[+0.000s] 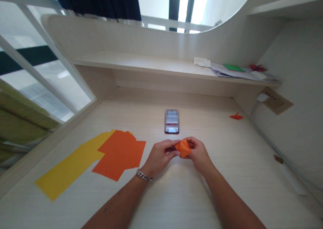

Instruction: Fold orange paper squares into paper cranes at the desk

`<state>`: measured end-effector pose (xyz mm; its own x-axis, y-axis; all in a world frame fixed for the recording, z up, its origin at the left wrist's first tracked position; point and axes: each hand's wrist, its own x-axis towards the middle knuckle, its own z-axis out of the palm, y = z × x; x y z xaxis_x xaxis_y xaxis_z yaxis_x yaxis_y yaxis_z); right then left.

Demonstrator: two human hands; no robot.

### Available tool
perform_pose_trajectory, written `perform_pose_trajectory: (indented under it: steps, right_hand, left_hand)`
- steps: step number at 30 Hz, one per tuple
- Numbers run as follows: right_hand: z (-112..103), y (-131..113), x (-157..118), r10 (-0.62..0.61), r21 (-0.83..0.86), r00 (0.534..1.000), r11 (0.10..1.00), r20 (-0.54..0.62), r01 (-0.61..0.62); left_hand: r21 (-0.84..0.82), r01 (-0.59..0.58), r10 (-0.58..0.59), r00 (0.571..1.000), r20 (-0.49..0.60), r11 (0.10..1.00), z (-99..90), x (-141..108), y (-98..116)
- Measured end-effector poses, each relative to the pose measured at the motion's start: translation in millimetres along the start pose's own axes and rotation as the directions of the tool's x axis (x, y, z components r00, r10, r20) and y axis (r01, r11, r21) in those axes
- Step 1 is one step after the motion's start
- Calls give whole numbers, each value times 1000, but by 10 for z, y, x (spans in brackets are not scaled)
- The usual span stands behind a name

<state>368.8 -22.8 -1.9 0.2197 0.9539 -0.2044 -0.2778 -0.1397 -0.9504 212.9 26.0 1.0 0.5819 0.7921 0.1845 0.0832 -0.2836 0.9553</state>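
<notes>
A pale wood-grain desk (181, 202) runs beneath a built-in shelf (141, 63), with a window (47, 84) at upper left. Orange paper sheets (121, 154) and yellow paper sheets (69, 166) lie left of center, below a blurred phone (172, 121). At lower center, the left hand (158, 157) and right hand (198, 154) come together, both clamped on a folded orange paper piece (183, 148).
</notes>
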Motion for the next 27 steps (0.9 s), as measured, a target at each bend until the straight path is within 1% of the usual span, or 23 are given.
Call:
perform_pose_trajectory:
  steps: [4, 8, 11, 15, 18, 23, 27]
  right_hand:
    - [-22, 16, 14, 45, -55, 998, 998, 38, -42]
    - [-46, 37, 18, 75, -80, 993, 994, 89, -68]
    - [-55, 38, -4, 109, -50, 985, 993, 130, -104]
    - [-43, 23, -31, 159, -6, 971, 987, 181, -160]
    - [-32, 11, -31, 140, -36, 977, 990, 163, -136]
    - [-46, -6, -23, 78, -123, 989, 990, 123, -63]
    - [-54, 0, -15, 23, -226, 994, 974, 109, 2]
  left_hand:
    - [81, -48, 44, 998, 50, 996, -34, -2, 4]
    - [76, -86, 77, 991, 107, 993, -50, -3, -17]
    - [71, -101, 91, 987, 131, 992, -65, -4, -23]
    - [39, -96, 90, 987, 136, 995, -80, -8, -13]
    - [-18, -52, 53, 992, 118, 999, -76, -3, -10]
    - [-197, 83, -66, 994, 92, 977, -58, 28, -14]
    - [-249, 151, -134, 987, 84, 957, -42, 52, -44]
